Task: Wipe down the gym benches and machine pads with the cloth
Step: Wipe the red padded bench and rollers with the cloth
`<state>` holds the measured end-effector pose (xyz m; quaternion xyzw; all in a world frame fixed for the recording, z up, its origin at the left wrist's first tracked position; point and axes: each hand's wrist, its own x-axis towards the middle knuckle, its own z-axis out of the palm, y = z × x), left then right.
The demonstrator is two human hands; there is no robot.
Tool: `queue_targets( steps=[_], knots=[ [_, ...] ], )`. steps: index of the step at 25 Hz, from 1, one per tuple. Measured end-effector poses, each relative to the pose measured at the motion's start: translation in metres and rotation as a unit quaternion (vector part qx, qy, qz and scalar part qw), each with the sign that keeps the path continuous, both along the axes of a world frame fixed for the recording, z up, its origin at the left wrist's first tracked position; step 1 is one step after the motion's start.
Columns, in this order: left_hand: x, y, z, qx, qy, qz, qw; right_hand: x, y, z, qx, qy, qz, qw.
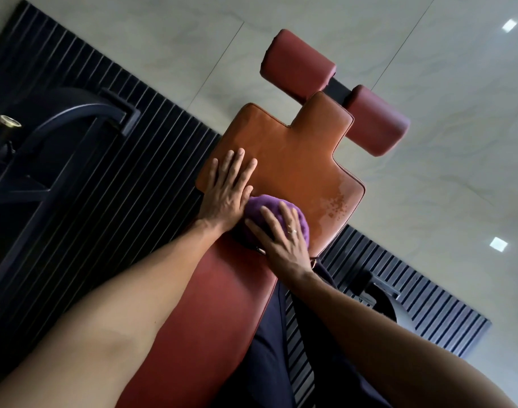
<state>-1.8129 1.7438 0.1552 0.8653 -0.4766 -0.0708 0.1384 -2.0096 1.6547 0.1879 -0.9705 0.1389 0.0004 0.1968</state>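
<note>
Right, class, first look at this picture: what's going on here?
A person is wiping a gym bench. The right hand presses a bunched purple cloth onto the near end of the orange-brown seat pad. The left hand lies flat on that pad right beside the cloth. Neither hand touches the two red roller pads at the far end.

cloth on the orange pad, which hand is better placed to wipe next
Right. The right hand presses on the purple cloth on the orange pad; the left hand lies flat on bare pad beside it, holding nothing.
</note>
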Motion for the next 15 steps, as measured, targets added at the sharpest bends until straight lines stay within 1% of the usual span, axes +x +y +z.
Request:
queue_targets(
  steps=[2, 3, 6, 8, 11, 15],
  knots=[
    [0.004, 0.001, 0.001, 0.009, -0.007, -0.016, 1.000, 0.017, 0.001, -0.008, 0.002, -0.011, 0.038, 0.999],
    [0.006, 0.001, 0.003, 0.013, -0.004, -0.021, 1.000, 0.010, -0.003, -0.012, -0.010, -0.009, 0.058, 0.998],
    [-0.003, 0.002, 0.009, 0.013, 0.002, -0.024, 1.000, -0.043, -0.027, -0.016, -0.059, 0.003, 0.120, 0.991],
    [-0.013, 0.001, 0.011, 0.014, 0.010, -0.049, 0.999, -0.078, -0.044, -0.008, -0.063, 0.023, 0.122, 0.990],
    [-0.031, 0.000, 0.012, 0.004, 0.021, -0.085, 0.996, -0.101, -0.058, 0.006, -0.040, 0.025, 0.059, 0.997],
    [-0.044, -0.008, 0.008, 0.002, 0.033, -0.111, 0.993, -0.038, -0.061, 0.017, 0.012, 0.011, -0.078, 0.997]
  ],
)
